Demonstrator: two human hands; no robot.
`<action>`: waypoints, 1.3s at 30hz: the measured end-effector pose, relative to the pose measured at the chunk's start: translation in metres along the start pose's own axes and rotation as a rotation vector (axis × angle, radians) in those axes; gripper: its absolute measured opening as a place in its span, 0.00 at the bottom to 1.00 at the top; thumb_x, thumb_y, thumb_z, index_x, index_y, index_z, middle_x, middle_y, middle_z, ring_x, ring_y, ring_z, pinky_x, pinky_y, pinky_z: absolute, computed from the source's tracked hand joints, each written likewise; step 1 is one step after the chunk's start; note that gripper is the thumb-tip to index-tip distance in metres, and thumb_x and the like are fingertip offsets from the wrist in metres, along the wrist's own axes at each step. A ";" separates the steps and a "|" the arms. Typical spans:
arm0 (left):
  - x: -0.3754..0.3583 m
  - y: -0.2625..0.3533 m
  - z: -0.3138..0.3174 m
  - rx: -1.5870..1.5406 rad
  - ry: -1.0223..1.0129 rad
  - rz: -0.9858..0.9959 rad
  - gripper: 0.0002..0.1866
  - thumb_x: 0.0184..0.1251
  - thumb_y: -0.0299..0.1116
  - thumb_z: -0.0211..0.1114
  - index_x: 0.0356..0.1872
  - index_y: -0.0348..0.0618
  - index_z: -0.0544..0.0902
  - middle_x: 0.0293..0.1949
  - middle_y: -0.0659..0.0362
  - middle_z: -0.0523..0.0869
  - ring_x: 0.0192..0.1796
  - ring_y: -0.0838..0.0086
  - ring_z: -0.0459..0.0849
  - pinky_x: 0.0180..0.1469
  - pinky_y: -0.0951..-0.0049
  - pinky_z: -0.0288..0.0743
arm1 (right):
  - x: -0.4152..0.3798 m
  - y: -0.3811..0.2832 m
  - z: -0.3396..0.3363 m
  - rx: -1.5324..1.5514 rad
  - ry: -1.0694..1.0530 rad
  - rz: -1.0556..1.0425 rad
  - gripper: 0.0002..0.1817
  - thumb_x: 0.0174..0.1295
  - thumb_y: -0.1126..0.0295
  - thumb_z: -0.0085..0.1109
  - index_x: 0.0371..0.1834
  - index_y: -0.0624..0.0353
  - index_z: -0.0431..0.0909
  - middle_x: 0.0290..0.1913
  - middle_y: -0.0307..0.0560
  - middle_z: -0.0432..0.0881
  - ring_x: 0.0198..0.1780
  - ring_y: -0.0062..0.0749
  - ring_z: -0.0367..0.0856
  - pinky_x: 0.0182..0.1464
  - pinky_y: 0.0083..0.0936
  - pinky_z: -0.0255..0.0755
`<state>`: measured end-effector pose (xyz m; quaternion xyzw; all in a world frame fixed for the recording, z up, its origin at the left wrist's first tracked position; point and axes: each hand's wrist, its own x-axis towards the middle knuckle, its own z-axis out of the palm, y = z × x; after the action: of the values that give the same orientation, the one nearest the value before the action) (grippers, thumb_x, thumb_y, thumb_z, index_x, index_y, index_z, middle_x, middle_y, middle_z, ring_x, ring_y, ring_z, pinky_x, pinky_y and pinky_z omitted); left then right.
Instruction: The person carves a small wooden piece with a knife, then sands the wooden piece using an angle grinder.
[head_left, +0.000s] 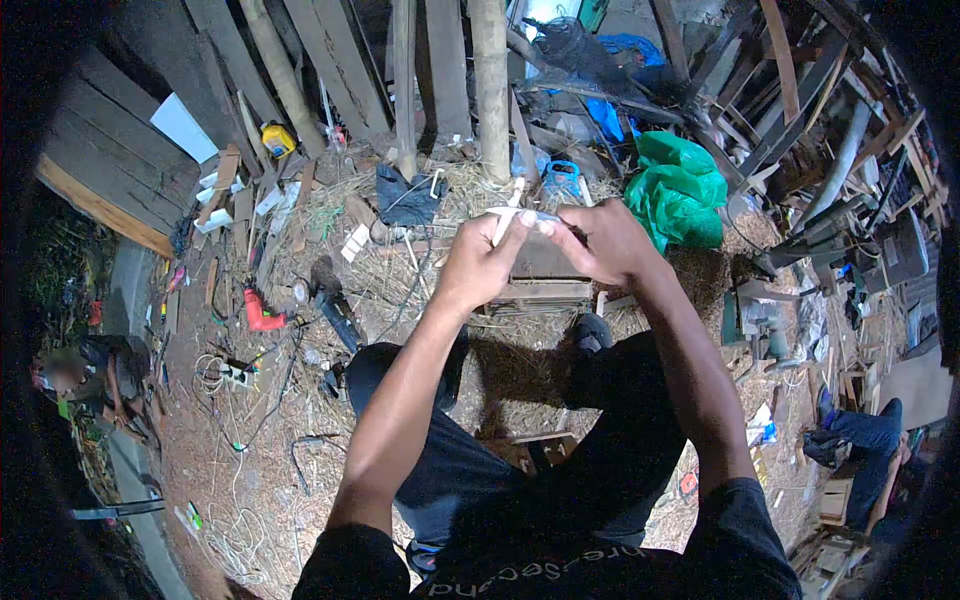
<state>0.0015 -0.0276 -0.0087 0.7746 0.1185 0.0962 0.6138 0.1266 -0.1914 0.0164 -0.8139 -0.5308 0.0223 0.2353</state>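
Both hands are raised in front of me and meet at the thumbs. My left hand (478, 262) is closed around a slim pale wooden piece (517, 192), whose end sticks up past the fingers. My right hand (612, 242) is curled around a knife-like tool; its narrow grey blade (546, 216) lies against the wood by both thumbs. The handle is hidden in the fingers. Beneath the hands, low wooden boards (540, 292) lie on the ground between my feet.
A red power drill (262, 309) and an angle grinder (338, 318) lie to the left with cords. Green plastic sheeting (680, 190) bulges at right. Planks lean behind. One person (110, 375) sits far left; another person's legs (865, 440) show far right.
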 end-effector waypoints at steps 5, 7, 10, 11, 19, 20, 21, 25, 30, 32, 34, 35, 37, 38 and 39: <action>-0.001 0.002 -0.010 0.090 -0.115 0.163 0.19 0.75 0.44 0.56 0.40 0.35 0.83 0.23 0.56 0.80 0.30 0.70 0.80 0.40 0.68 0.75 | -0.005 -0.002 -0.005 0.021 -0.079 0.005 0.23 0.65 0.44 0.50 0.32 0.52 0.81 0.23 0.59 0.80 0.29 0.61 0.80 0.33 0.51 0.74; 0.003 -0.006 -0.010 0.191 -0.059 0.425 0.19 0.75 0.43 0.56 0.41 0.35 0.83 0.23 0.55 0.80 0.31 0.67 0.81 0.40 0.67 0.75 | -0.006 -0.001 -0.004 0.038 -0.096 0.016 0.22 0.65 0.44 0.50 0.32 0.52 0.82 0.23 0.59 0.80 0.29 0.60 0.80 0.34 0.51 0.74; 0.000 -0.006 -0.009 0.163 -0.053 0.369 0.18 0.74 0.43 0.57 0.42 0.35 0.82 0.27 0.52 0.83 0.33 0.63 0.83 0.42 0.66 0.75 | -0.007 -0.002 -0.004 0.051 -0.128 0.028 0.22 0.65 0.44 0.51 0.34 0.51 0.82 0.24 0.58 0.80 0.29 0.60 0.81 0.34 0.52 0.73; 0.001 -0.006 -0.009 0.163 -0.042 0.355 0.18 0.73 0.43 0.58 0.42 0.35 0.82 0.28 0.51 0.84 0.34 0.63 0.84 0.41 0.65 0.76 | -0.007 -0.002 -0.004 0.058 -0.129 0.025 0.22 0.65 0.44 0.51 0.34 0.51 0.83 0.24 0.58 0.80 0.30 0.59 0.81 0.34 0.52 0.73; -0.003 0.001 -0.015 0.290 0.018 0.217 0.13 0.71 0.36 0.60 0.40 0.32 0.83 0.33 0.58 0.87 0.34 0.82 0.80 0.38 0.73 0.75 | -0.005 -0.006 0.000 0.004 0.036 -0.074 0.20 0.66 0.53 0.55 0.25 0.59 0.77 0.19 0.58 0.75 0.24 0.58 0.76 0.28 0.43 0.70; -0.005 0.004 -0.014 0.271 0.029 0.198 0.13 0.71 0.35 0.60 0.39 0.32 0.83 0.33 0.57 0.87 0.33 0.81 0.80 0.38 0.73 0.75 | -0.005 -0.005 0.002 0.011 0.045 -0.083 0.20 0.66 0.53 0.55 0.26 0.59 0.77 0.20 0.58 0.75 0.24 0.58 0.76 0.28 0.43 0.70; -0.006 0.008 -0.012 0.252 0.039 0.180 0.13 0.71 0.34 0.60 0.37 0.31 0.83 0.32 0.57 0.87 0.32 0.81 0.80 0.38 0.74 0.75 | -0.005 -0.004 0.003 0.017 0.054 -0.093 0.19 0.66 0.54 0.55 0.26 0.58 0.77 0.20 0.58 0.75 0.25 0.58 0.76 0.28 0.43 0.69; -0.003 -0.002 -0.009 0.419 0.108 0.299 0.13 0.70 0.33 0.61 0.35 0.31 0.84 0.29 0.55 0.86 0.30 0.80 0.80 0.37 0.75 0.74 | -0.005 -0.004 -0.001 0.038 0.052 -0.097 0.18 0.65 0.54 0.56 0.26 0.57 0.77 0.20 0.58 0.75 0.25 0.58 0.77 0.27 0.44 0.70; -0.003 0.000 -0.003 0.310 0.131 0.219 0.13 0.71 0.36 0.60 0.34 0.37 0.86 0.23 0.54 0.83 0.28 0.79 0.77 0.34 0.73 0.72 | -0.005 0.001 -0.002 -0.049 0.054 -0.106 0.17 0.64 0.54 0.57 0.27 0.56 0.77 0.20 0.58 0.75 0.24 0.59 0.76 0.28 0.45 0.70; -0.001 0.003 0.000 0.323 0.138 0.230 0.14 0.71 0.37 0.60 0.34 0.37 0.86 0.23 0.54 0.81 0.27 0.79 0.76 0.33 0.73 0.72 | -0.004 0.006 -0.002 -0.060 0.065 -0.100 0.16 0.64 0.54 0.57 0.28 0.56 0.77 0.20 0.58 0.75 0.24 0.59 0.76 0.28 0.45 0.70; -0.001 0.003 0.005 0.318 0.156 0.220 0.14 0.72 0.37 0.60 0.33 0.37 0.86 0.23 0.54 0.81 0.27 0.80 0.75 0.32 0.72 0.71 | -0.004 0.013 0.003 -0.074 0.071 -0.099 0.16 0.64 0.54 0.57 0.28 0.56 0.78 0.20 0.58 0.75 0.24 0.59 0.76 0.28 0.45 0.70; -0.001 0.005 0.004 0.319 0.121 0.185 0.15 0.72 0.39 0.59 0.33 0.37 0.85 0.25 0.54 0.81 0.28 0.81 0.75 0.32 0.73 0.70 | -0.004 0.015 0.003 -0.059 0.058 -0.093 0.16 0.64 0.54 0.57 0.29 0.57 0.78 0.20 0.59 0.75 0.24 0.59 0.76 0.27 0.45 0.70; -0.001 0.015 0.002 0.321 0.047 0.119 0.18 0.73 0.42 0.58 0.33 0.37 0.84 0.27 0.55 0.82 0.30 0.82 0.76 0.31 0.74 0.69 | -0.005 0.019 0.003 -0.029 0.036 -0.080 0.17 0.64 0.55 0.58 0.29 0.58 0.78 0.20 0.60 0.74 0.24 0.59 0.76 0.27 0.44 0.69; 0.000 0.013 0.001 0.303 0.042 0.140 0.19 0.74 0.44 0.55 0.34 0.37 0.83 0.27 0.56 0.81 0.30 0.83 0.76 0.31 0.74 0.69 | -0.005 0.020 0.002 0.020 0.026 -0.071 0.16 0.64 0.56 0.59 0.30 0.58 0.78 0.20 0.58 0.74 0.23 0.55 0.76 0.27 0.42 0.69; 0.002 0.006 0.000 0.284 0.038 0.157 0.20 0.75 0.46 0.53 0.35 0.38 0.81 0.27 0.57 0.80 0.31 0.83 0.75 0.30 0.74 0.68 | -0.007 0.021 0.002 0.072 0.013 -0.064 0.16 0.64 0.57 0.60 0.30 0.59 0.78 0.19 0.56 0.74 0.22 0.51 0.76 0.27 0.39 0.68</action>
<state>0.0042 -0.0282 -0.0028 0.8586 0.0814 0.1409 0.4862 0.1407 -0.2037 0.0045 -0.7878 -0.5536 0.0283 0.2684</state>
